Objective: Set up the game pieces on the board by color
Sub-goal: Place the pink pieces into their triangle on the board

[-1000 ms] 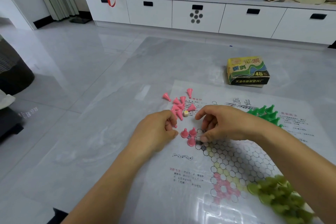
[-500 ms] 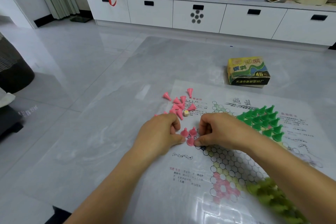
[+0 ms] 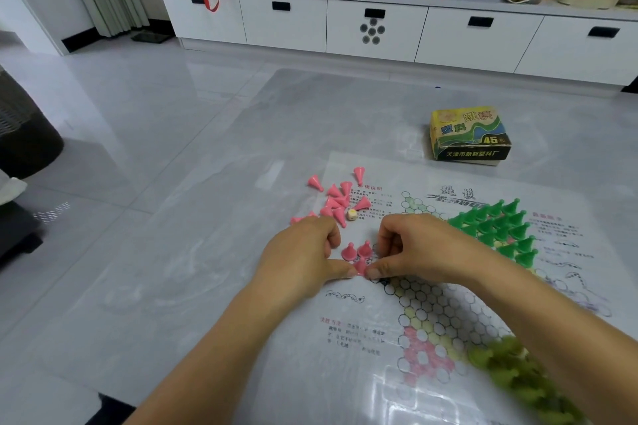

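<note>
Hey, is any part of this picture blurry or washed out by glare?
Head view: the olive-green pieces at lower right are blurred; glare whitens the board sheet near the bottom edge; the upright pink pieces and bright green pieces are sharp; the glossy floor shows soft reflections.

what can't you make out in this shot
Head view:
- Whether the left hand or right hand holds a piece: curled fingers hide it.
- Olive pieces: blurred, partly behind the right forearm; uncountable.
- Board print: too small, with glare near the lower edge.
</note>
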`<action>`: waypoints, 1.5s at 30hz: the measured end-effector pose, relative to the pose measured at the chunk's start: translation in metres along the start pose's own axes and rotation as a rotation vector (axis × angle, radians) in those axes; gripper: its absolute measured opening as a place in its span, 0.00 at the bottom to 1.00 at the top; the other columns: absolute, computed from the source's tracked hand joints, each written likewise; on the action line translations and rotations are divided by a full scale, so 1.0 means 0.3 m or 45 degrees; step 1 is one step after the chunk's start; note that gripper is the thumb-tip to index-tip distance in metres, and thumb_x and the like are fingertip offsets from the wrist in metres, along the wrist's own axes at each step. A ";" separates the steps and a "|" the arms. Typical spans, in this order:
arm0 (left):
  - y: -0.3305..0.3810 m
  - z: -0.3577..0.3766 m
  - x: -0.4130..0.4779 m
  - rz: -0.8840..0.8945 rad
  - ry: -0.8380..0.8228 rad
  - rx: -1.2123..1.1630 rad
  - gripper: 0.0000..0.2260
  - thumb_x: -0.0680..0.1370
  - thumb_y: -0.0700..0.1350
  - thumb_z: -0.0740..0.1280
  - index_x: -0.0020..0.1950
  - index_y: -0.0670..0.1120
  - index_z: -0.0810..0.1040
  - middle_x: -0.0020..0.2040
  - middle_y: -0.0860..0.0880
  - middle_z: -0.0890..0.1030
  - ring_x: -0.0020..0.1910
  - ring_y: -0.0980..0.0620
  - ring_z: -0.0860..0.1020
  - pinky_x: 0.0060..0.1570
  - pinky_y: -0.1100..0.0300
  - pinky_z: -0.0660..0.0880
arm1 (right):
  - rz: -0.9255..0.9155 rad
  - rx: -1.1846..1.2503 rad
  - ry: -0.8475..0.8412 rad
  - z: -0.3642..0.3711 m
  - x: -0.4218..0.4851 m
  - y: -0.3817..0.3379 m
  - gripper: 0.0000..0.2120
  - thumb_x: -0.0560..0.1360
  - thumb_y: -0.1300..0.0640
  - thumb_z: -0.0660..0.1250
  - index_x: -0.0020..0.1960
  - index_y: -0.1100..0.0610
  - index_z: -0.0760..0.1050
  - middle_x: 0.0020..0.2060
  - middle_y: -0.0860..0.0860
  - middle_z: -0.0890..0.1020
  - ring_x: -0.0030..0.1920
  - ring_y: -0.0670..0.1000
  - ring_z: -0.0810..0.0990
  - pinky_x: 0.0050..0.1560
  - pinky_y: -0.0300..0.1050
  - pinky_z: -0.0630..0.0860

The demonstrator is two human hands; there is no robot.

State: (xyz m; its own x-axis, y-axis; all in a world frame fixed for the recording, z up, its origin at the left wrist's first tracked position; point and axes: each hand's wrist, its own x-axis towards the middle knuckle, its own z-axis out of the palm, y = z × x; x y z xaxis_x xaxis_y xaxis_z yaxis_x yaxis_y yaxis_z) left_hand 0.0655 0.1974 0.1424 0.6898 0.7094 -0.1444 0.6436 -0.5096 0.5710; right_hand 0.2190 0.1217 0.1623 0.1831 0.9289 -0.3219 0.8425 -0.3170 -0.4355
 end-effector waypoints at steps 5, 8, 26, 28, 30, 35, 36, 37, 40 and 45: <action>-0.033 -0.035 0.007 -0.042 0.035 -0.211 0.09 0.68 0.46 0.74 0.43 0.47 0.75 0.35 0.53 0.76 0.34 0.54 0.72 0.45 0.52 0.74 | -0.055 0.090 0.261 -0.024 0.039 0.027 0.07 0.73 0.53 0.66 0.48 0.55 0.75 0.39 0.45 0.77 0.41 0.46 0.75 0.41 0.40 0.72; -0.056 -0.049 0.019 -0.067 0.189 -0.223 0.06 0.70 0.46 0.72 0.41 0.47 0.76 0.33 0.53 0.76 0.34 0.53 0.73 0.42 0.54 0.73 | -0.154 -0.007 0.406 -0.007 0.089 0.016 0.11 0.75 0.56 0.63 0.57 0.53 0.74 0.46 0.47 0.74 0.44 0.47 0.73 0.48 0.43 0.72; -0.079 -0.046 0.032 -0.118 0.297 0.188 0.11 0.74 0.46 0.66 0.55 0.48 0.69 0.50 0.47 0.78 0.48 0.45 0.75 0.43 0.56 0.67 | -0.126 0.463 0.378 0.010 0.011 0.087 0.04 0.73 0.56 0.67 0.44 0.47 0.79 0.43 0.43 0.81 0.42 0.44 0.77 0.44 0.35 0.73; -0.082 -0.045 0.033 -0.113 0.303 0.175 0.12 0.74 0.46 0.65 0.55 0.48 0.69 0.49 0.47 0.78 0.49 0.45 0.75 0.44 0.55 0.68 | -0.124 0.547 0.370 0.013 0.008 0.096 0.06 0.71 0.57 0.70 0.41 0.46 0.79 0.44 0.45 0.79 0.42 0.45 0.78 0.43 0.35 0.73; -0.084 -0.043 0.036 -0.114 0.301 0.175 0.12 0.75 0.46 0.65 0.57 0.48 0.69 0.50 0.47 0.78 0.50 0.45 0.75 0.45 0.55 0.68 | -0.114 0.531 0.340 0.012 0.006 0.101 0.06 0.70 0.57 0.71 0.39 0.46 0.79 0.42 0.44 0.80 0.43 0.44 0.78 0.43 0.34 0.73; -0.088 -0.042 0.042 -0.109 0.305 0.210 0.08 0.76 0.47 0.63 0.53 0.47 0.72 0.50 0.47 0.78 0.51 0.45 0.74 0.43 0.57 0.66 | -0.115 0.348 0.316 0.006 -0.004 0.104 0.04 0.69 0.57 0.72 0.41 0.50 0.80 0.43 0.44 0.81 0.44 0.41 0.77 0.43 0.28 0.72; -0.088 -0.043 0.041 -0.103 0.311 0.206 0.07 0.76 0.47 0.63 0.52 0.47 0.72 0.49 0.47 0.78 0.50 0.45 0.74 0.42 0.57 0.66 | -0.128 0.299 0.318 0.007 -0.005 0.103 0.03 0.69 0.58 0.71 0.42 0.50 0.79 0.43 0.44 0.80 0.43 0.41 0.77 0.42 0.26 0.71; -0.089 -0.043 0.040 -0.100 0.318 0.206 0.07 0.76 0.47 0.63 0.52 0.47 0.72 0.48 0.47 0.78 0.49 0.45 0.74 0.41 0.58 0.65 | -0.140 0.264 0.317 0.009 -0.004 0.102 0.04 0.69 0.58 0.71 0.43 0.51 0.79 0.43 0.45 0.79 0.42 0.41 0.76 0.41 0.25 0.70; -0.094 -0.042 0.043 -0.106 0.321 0.221 0.07 0.76 0.47 0.63 0.52 0.47 0.71 0.47 0.48 0.78 0.48 0.45 0.75 0.41 0.58 0.65 | -0.157 0.234 0.300 0.013 -0.002 0.095 0.04 0.70 0.58 0.71 0.44 0.53 0.80 0.41 0.44 0.79 0.39 0.40 0.76 0.40 0.27 0.71; -0.102 -0.042 0.045 -0.104 0.306 0.218 0.05 0.76 0.47 0.63 0.48 0.47 0.71 0.45 0.47 0.78 0.46 0.45 0.74 0.40 0.57 0.65 | -0.162 0.261 0.294 0.021 0.006 0.082 0.04 0.69 0.58 0.72 0.44 0.53 0.79 0.40 0.44 0.78 0.38 0.41 0.75 0.40 0.32 0.72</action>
State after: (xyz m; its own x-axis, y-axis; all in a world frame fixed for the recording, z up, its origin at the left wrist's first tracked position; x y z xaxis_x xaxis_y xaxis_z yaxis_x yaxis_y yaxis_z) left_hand 0.0508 0.2287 0.1331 0.5482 0.8360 0.0230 0.7544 -0.5062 0.4180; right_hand 0.2368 0.1145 0.1457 0.2126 0.9750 -0.0652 0.7510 -0.2057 -0.6274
